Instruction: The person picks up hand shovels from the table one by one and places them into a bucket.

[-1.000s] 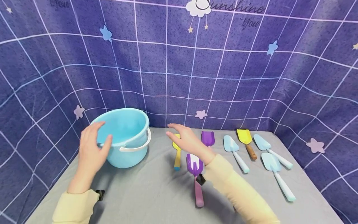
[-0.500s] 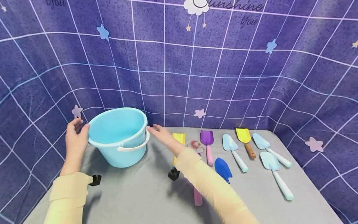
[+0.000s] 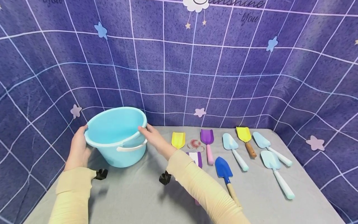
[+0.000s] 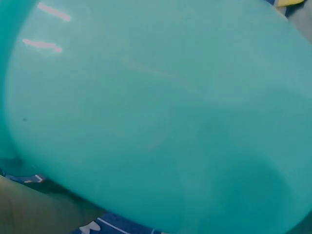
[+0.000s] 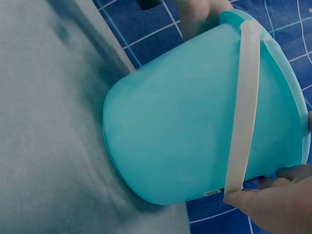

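A light blue plastic bucket (image 3: pixel 123 155) stands upright at the left of the table, its white handle (image 3: pixel 131 148) hanging down in front. My left hand (image 3: pixel 78 149) grips its left rim, fingers partly hidden behind the wall. At the right rim my right hand (image 3: pixel 156 140) holds on, thumb over the edge and fingers outside, close to the handle's end. The right wrist view shows the bucket (image 5: pixel 170 112) from its side, with the right hand (image 5: pixel 280 204) at the rim. Bucket wall (image 4: pixel 156 117) fills most of the left wrist view.
Several small toy shovels lie right of the bucket: yellow (image 3: pixel 178 140), purple and pink (image 3: pixel 207 137), blue with wooden handle (image 3: pixel 223 168), yellow with brown handle (image 3: pixel 244 134), and pale blue ones (image 3: pixel 270 160). My right forearm covers part of a purple-and-white one (image 3: pixel 199 158). A purple curtain (image 3: pixel 179 62) hangs behind.
Both hands have come to the bucket: the left went out to its left rim, the right moved left onto its right rim. The blue shovel has come into view from under the right arm.
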Demonstrator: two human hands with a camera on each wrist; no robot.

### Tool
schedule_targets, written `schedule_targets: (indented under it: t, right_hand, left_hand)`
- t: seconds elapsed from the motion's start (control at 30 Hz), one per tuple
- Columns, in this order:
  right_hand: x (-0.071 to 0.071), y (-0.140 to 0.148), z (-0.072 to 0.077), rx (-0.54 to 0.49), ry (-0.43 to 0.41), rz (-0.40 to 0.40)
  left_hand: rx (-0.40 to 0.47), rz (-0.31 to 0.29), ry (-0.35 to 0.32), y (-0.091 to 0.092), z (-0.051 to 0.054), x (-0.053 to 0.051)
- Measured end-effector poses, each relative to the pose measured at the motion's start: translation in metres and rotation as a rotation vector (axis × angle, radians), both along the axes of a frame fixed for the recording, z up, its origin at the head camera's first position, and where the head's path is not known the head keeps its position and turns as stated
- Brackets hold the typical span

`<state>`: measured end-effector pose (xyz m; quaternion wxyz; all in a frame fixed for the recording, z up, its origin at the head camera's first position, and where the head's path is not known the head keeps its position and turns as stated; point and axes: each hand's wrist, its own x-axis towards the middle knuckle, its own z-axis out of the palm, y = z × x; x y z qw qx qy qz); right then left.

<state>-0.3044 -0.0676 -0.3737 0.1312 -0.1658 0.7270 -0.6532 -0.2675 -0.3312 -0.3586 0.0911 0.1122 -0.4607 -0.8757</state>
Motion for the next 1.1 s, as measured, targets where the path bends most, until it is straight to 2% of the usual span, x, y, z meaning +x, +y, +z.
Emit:
schedule_targets:
  t: [0.1,0.23,0.37,0.6,0.77,0.97,1.1]
  right_hand:
    - [0.001,0.001,-0.001,0.036,0.019,-0.014]
    - [0.003,0.003,0.000,0.117,0.080,0.002]
    - [0.006,0.010,0.004,0.178,0.124,0.031]
    - [0.015,0.025,0.011,0.237,0.112,0.064]
    - [0.025,0.039,0.017,0.255,0.101,0.078]
    - [0.035,0.057,0.022,0.273,0.112,0.069]
    - [0.042,0.067,0.021,0.277,0.106,0.075]
  left_hand:
    - [0.054,0.003,-0.003,0.004,0.001,-0.001]
    - [0.067,0.029,-0.015,0.007,0.006,0.001]
    - [0.038,0.027,-0.029,0.012,0.008,0.005]
    - [-0.036,0.007,-0.069,0.024,0.010,0.016]
    - [-0.074,-0.032,-0.055,0.032,0.012,0.029]
    - [-0.176,-0.074,0.002,0.044,0.013,0.047]
    - [-0.246,-0.089,0.035,0.052,0.011,0.060]
